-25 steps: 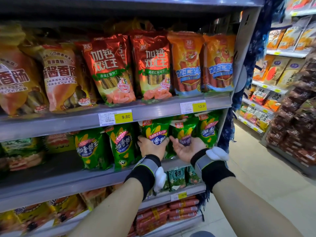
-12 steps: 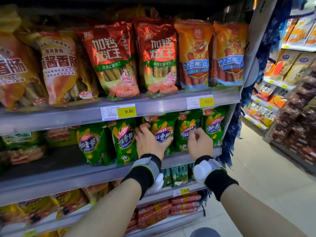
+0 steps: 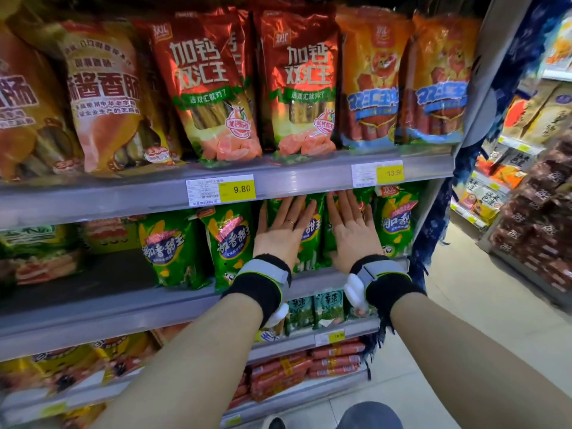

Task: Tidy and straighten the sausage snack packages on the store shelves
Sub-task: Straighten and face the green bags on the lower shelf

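Just right of the frame's centre, both hands are spread flat, fingers fanned and gripping nothing. The left hand (image 3: 283,232) lies palm-down on the front of one green packet (image 3: 311,233), and the right hand (image 3: 351,232) lies on the green packet beside it (image 3: 329,239). These stand in a row of green sausage packets on the middle shelf (image 3: 312,278). One more (image 3: 394,219) stands to the right and two (image 3: 230,239) (image 3: 168,246) to the left, both leaning a little.

The step looks like pressing the two packets back and upright. The risk is in the push. The bags are soft and stand on narrow bottoms, so too firm a press could fold them backward or flatten them. A sideways slip of either palm could tip the leaning neighbours further. With flat palms there is no hold, so a packet sliding forward off the shelf edge could not be caught. The red packets (image 3: 213,88) on the shelf above, in the upper centre, overhang their ledge slightly, and a raised hand might knock them.
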A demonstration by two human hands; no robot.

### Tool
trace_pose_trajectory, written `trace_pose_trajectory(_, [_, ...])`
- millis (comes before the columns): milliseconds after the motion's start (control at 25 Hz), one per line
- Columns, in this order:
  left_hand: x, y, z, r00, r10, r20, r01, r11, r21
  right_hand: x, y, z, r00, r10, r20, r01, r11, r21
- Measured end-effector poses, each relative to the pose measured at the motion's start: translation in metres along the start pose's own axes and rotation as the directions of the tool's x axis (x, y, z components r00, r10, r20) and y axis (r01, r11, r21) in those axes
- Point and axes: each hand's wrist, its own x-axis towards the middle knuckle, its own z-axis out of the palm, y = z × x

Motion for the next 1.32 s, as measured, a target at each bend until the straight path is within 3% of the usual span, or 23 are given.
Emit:
trace_pose_trajectory(160, [-0.002,0.008,-0.014,0.999,-0.007,0.032,0.011,0.991,-0.134,-0.003,-0.003,-0.012,0.997,0.009,0.081,-0.012,0.999,0.04])
trace_pose_trajectory(280, [-0.022,-0.001,-0.027,0.994,0.023,-0.103,-0.038,0.989,-0.141,-0.007,-0.01,-0.027,0.998,0.027,0.064,-0.036,0.989,0.147])
trace_pose_trajectory(400, [-0.056,-0.021,-0.028,0.985,0.085,-0.153,-0.095,0.993,-0.062,-0.02,-0.035,-0.043,0.963,0.119,-0.241,-0.052,0.962,0.27])
trace_pose_trajectory(480, [-0.076,-0.042,-0.026,0.98,0.098,-0.173,-0.102,0.995,-0.015,-0.031,-0.066,-0.047,0.909,0.088,-0.408,0.052,0.946,0.321])
trace_pose_trajectory(600, [-0.099,-0.076,-0.031,0.97,0.116,-0.214,-0.105,0.992,0.063,-0.037,-0.125,-0.053,0.969,-0.009,-0.248,0.134,0.859,0.494])
trace_pose_trajectory(760, [-0.126,-0.122,-0.038,0.998,0.017,-0.056,-0.004,0.975,0.224,-0.028,-0.182,-0.03,0.993,0.054,0.106,-0.104,0.826,0.554])
trace_pose_trajectory(880, [-0.139,-0.153,-0.031,0.989,0.102,0.104,-0.133,0.92,0.368,-0.01,-0.21,-0.018,0.956,0.157,0.247,-0.277,0.76,0.588])
trace_pose_trajectory(960, [-0.136,-0.153,-0.026,0.979,0.159,0.128,-0.198,0.887,0.416,0.005,-0.216,-0.01,0.907,0.248,0.342,-0.414,0.675,0.61])
trace_pose_trajectory(1040, [-0.126,-0.149,-0.02,0.971,0.116,0.209,-0.203,0.863,0.463,0.015,-0.219,-0.001,0.88,0.3,0.368,-0.471,0.644,0.602])
trace_pose_trajectory(1160, [-0.11,-0.151,-0.015,0.953,0.041,0.3,-0.211,0.801,0.56,0.019,-0.22,0.011,0.881,0.337,0.331,-0.471,0.686,0.554])
trace_pose_trajectory(1320, [-0.101,-0.158,-0.008,0.963,0.039,0.268,-0.167,0.865,0.473,0.025,-0.219,0.016,0.88,0.314,0.356,-0.467,0.714,0.522])
